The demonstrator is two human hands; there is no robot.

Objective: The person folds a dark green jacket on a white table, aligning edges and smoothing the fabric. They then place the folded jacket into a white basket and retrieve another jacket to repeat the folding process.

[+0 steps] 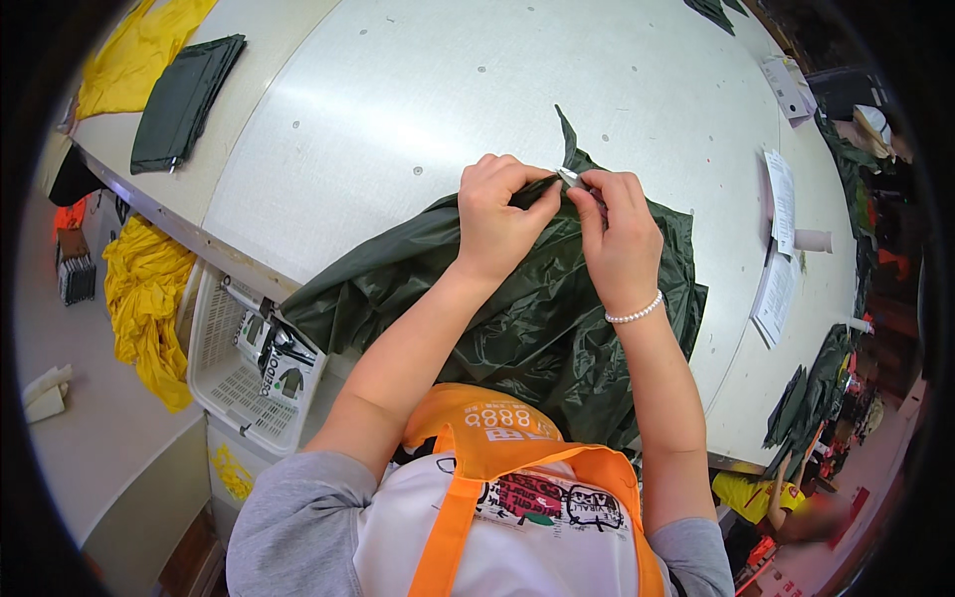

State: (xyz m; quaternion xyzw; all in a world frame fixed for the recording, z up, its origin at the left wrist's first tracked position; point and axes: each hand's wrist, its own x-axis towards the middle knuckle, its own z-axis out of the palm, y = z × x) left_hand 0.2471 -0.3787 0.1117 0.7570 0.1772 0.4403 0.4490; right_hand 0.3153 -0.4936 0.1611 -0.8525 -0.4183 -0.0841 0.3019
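In the head view, the dark green cloth point(537, 318) is lying crumpled across the near side of the table point(378, 109). Above that surface, the left hand point(500, 221) is pinching the cloth's edge between thumb and fingers; just beside it, the right hand point(619, 234) is gripping a small metal-tipped tool point(569, 177), its tip seemingly touching the cloth. The glossy fabric is looking light, limp and probably slippery, so a firm fingertip pinch close to the tool should suit it.
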